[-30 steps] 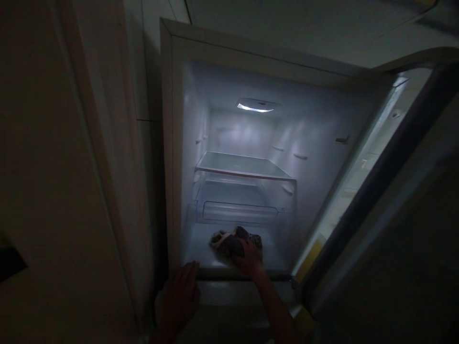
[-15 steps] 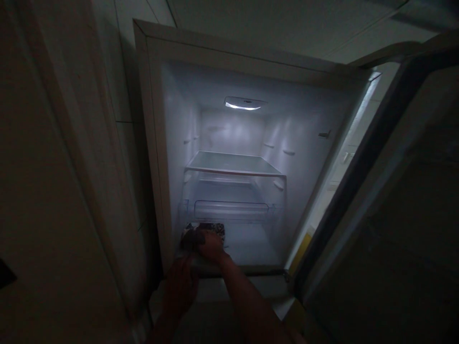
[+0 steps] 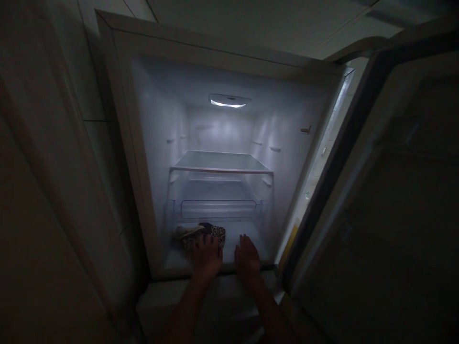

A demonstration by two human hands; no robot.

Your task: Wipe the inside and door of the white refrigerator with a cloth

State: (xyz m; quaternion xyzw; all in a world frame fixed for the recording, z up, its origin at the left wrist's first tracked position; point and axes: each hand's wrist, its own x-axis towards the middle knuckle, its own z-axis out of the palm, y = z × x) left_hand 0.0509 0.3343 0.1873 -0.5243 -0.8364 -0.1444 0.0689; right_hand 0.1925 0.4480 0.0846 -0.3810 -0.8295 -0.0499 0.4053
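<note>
A crumpled cloth (image 3: 215,231) with a leopard print, dark and pale patches lies on the fridge's bottom surface (image 3: 234,234), toward the left. My left hand (image 3: 207,254) is on the near side of this cloth, its fingers bent over the fabric and gripping it; the fingertips are partly lost in the dark. To the right, apart from the cloth, my right hand (image 3: 247,254) rests at the front of the bottom surface. It is empty, with its fingers stretched out.
A glass shelf (image 3: 220,161) spans the fridge above a clear plastic drawer front or bar (image 3: 218,209). The lamp (image 3: 229,102) glows at the top. On the right the fridge door (image 3: 387,191) stands wide open; a wooden panel (image 3: 43,191) is close on the left.
My right hand has let go of the cloth and moved right. My left hand has come up from the front edge onto the cloth. The view has shifted slightly right.
</note>
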